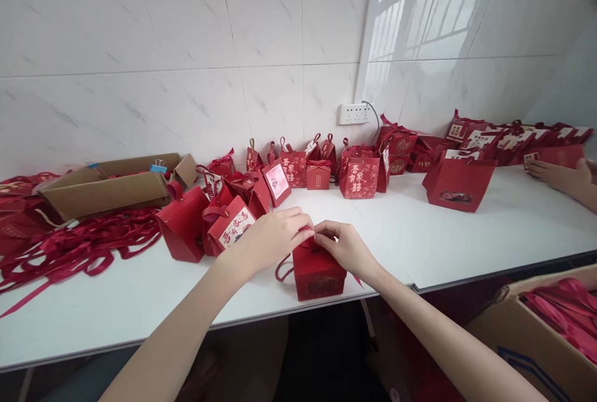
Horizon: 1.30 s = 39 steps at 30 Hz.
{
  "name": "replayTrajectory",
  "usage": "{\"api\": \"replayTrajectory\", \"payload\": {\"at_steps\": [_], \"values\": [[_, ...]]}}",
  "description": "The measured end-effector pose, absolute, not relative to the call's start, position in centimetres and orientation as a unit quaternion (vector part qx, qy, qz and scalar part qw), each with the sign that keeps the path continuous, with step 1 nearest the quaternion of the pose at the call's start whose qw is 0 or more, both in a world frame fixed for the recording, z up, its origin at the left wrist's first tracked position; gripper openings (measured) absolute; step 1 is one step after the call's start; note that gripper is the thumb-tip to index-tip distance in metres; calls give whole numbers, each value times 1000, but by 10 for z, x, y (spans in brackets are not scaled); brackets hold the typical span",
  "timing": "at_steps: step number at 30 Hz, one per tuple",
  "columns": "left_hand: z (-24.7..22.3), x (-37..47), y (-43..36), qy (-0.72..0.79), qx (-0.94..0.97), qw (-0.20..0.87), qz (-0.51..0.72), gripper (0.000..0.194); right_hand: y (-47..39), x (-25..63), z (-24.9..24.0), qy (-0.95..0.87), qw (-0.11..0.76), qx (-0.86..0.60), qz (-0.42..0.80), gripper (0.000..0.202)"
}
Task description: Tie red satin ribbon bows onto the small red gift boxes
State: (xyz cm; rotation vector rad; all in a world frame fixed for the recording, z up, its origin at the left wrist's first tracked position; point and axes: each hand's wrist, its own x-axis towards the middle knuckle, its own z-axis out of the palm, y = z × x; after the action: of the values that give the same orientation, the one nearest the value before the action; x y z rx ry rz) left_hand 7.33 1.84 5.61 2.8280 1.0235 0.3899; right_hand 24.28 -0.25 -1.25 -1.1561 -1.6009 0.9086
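A small red gift box (319, 277) stands upright near the front edge of the white table, with a dark gold emblem on its front and a dark red cord loop at its left side. Over its top, my left hand (280, 231) pinches a red ribbon (306, 239) from the left. My right hand (342, 245) closes its fingers on the same ribbon from the right. A ribbon tail shows below my right wrist. The exact shape of the knot or bow is hidden by my fingers.
Red gift boxes (359, 177) line the wall, others (184, 228) stand left of my hands. Loose ribbons (88, 246) lie beside a cardboard tray (112, 196). A carton (504, 315) of red pieces sits lower right. Another person's hands (566, 178) hold a red box at far right.
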Motion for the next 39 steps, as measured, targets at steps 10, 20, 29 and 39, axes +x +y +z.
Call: {"api": "replayTrajectory", "payload": {"at_steps": [10,20,29,39], "values": [[30,82,54,329,881,239,244,16,-3,245,-17,-650,472,-454,385,17],[-2,74,40,361,824,296,320,17,-3,243,-22,-620,507,-470,371,18],[29,49,20,315,849,315,285,14,-5,242,-19,-609,509,-497,350,18],[43,58,11,369,836,359,192,26,-5,242,-18,-631,494,-483,353,17]]}}
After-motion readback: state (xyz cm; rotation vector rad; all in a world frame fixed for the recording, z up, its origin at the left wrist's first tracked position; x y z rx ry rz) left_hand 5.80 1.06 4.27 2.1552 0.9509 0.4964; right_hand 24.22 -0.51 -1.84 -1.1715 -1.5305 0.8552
